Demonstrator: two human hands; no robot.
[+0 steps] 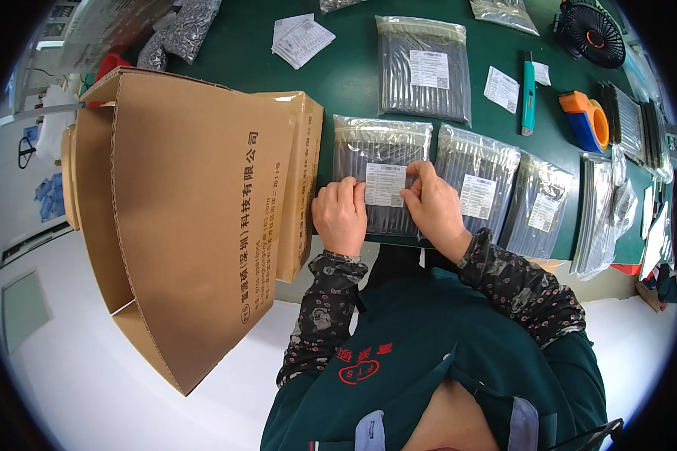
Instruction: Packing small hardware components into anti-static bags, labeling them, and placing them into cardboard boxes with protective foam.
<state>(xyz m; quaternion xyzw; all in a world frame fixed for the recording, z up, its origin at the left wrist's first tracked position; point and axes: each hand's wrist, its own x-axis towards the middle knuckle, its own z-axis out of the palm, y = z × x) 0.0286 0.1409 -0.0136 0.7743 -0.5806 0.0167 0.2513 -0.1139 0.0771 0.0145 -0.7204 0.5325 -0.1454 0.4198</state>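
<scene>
Nearest, two forearms in black patterned sleeves (523, 289) reach forward from a dark green garment (406, 323). The left hand (341, 214) rests with bent fingers on the left part of a flat, clear plastic bag (384, 146) packed with dark, slender pieces, its thumb beside the left edge of a white printed rectangular label (385, 186); whether its grip is closed on anything, I cannot tell. The right hand (438, 207) bends over the label's right edge, thumb and forefinger tips slightly apart there; whether the grip pinches the label or only presses it is unclear. This bag lies at the near edge of a dark green counter (353, 75). Just to its right lie a second clear bag of dark pieces (474, 161) and a third labelled clear bag (538, 184), with a pile of clear plastic packets (594, 214) beyond them. On the left stands a big brown cardboard box (195, 203) with its flaps raised. Farther off are another labelled clear bag (425, 101), a white paper slip (502, 89), a slim teal cutter (528, 98) and a blue-and-orange tape dispenser (584, 120). Farthest lie overlapping white printed papers (304, 39), silvery filled bags (190, 30) at the left and a round black fan (592, 34) at the right.
</scene>
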